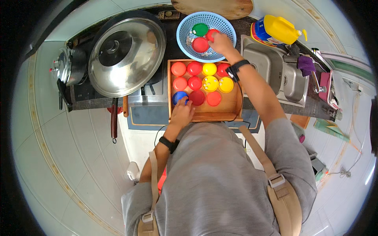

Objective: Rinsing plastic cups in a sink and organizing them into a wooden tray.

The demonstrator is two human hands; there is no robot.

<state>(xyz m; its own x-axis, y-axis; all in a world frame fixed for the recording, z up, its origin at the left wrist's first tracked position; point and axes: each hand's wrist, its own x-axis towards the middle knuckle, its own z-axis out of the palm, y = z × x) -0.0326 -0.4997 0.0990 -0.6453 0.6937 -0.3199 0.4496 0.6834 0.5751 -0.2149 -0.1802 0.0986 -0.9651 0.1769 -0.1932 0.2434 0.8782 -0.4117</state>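
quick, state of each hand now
Left hand: at round blue lid in wooden tray; grip unclear.
Right hand: at round red lid in blue plastic basket; grip unclear.

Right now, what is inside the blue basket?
A green disc, two red discs and pale bits. The right hand partly covers one; whatever lies beneath is hidden.

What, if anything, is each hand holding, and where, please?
Right hand apparently grips a red disc by its right edge; left hand touches blue disc, grip unclear.
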